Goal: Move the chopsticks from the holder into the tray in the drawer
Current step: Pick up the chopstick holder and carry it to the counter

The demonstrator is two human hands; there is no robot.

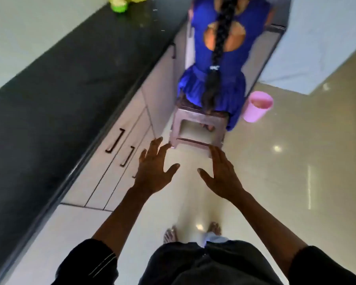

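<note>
My left hand (153, 167) and my right hand (222, 173) are stretched out in front of me over the glossy floor, fingers spread, nothing in either. To the left, under the black countertop (49, 89), a stack of closed drawers (115, 161) with dark bar handles runs along the cabinet front. My left hand hangs just right of those drawers without touching them. No chopsticks, holder or tray appear in this view.
A person in a blue dress sits on a brown plastic stool (197, 128) right ahead, back to me. A pink bucket (257, 106) stands on the floor at the stool's right. A green container (119, 6) rests on the counter's far end. My bare feet show below.
</note>
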